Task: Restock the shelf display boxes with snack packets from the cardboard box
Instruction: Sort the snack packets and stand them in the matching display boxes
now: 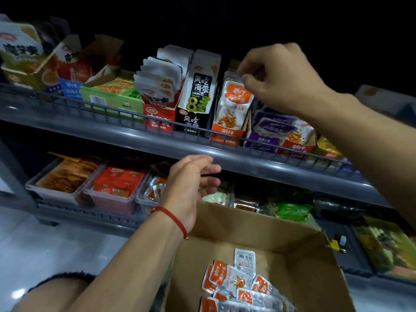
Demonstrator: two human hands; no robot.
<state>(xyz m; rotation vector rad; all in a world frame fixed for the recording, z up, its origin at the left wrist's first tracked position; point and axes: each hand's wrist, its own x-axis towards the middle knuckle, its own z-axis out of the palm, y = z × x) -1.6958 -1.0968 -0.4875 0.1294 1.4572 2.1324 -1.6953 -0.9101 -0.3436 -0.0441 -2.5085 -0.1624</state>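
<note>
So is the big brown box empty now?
No. The cardboard box still holds orange snack packets piled at its bottom.

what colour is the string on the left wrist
Red, a thin cord bracelet around the left wrist, seen clearly in the head view.
</note>
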